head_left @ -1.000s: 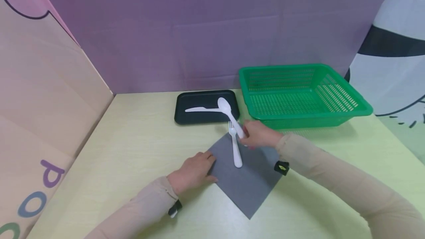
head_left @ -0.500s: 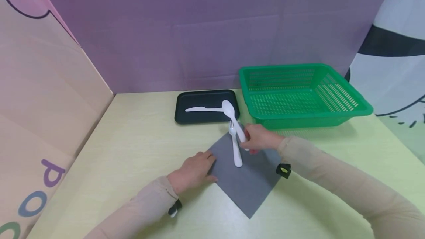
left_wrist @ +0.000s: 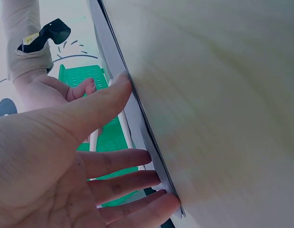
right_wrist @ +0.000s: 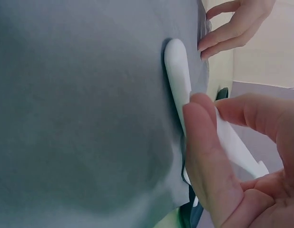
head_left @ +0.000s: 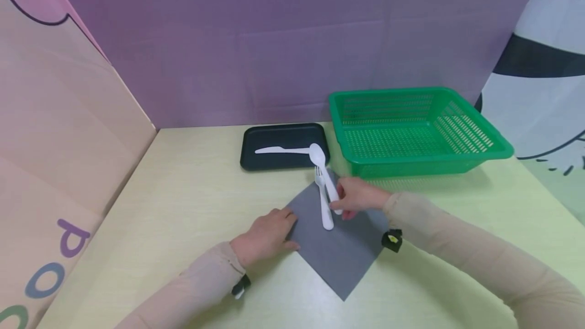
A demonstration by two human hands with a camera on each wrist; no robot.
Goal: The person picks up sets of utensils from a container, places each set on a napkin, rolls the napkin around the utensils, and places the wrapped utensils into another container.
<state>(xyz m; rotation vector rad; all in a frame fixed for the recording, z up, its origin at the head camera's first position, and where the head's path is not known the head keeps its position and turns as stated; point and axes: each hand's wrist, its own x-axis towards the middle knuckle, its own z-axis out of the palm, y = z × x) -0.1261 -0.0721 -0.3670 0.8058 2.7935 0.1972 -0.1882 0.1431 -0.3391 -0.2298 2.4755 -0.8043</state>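
Observation:
A dark grey napkin [head_left: 343,263] lies cornerwise on the table. My left hand [head_left: 265,235] rests at its left corner, fingers extended along the edge, as the left wrist view also shows. On the napkin lies a white fork [head_left: 325,209], tines pointing away toward the tray. My right hand [head_left: 358,197] pinches the handle end of a white spoon [head_left: 317,155] between thumb and fingers, just right of the fork. In the right wrist view the spoon handle [right_wrist: 237,149] appears raised beside the fork handle [right_wrist: 177,71]. From the head, the spoon's bowl overlaps the tray's near-right corner.
A black tray [head_left: 256,138] holding a white knife [head_left: 279,150] sits at the back of the table; the spoon's bowl hides the knife's right end. Right of it stands a green perforated basket [head_left: 411,161]. A purple backdrop [head_left: 274,55] rises behind the table.
My right hand has drawn the spoon slightly toward me and to the right, lining it up closer alongside the fork. My left hand has stayed at the napkin's corner.

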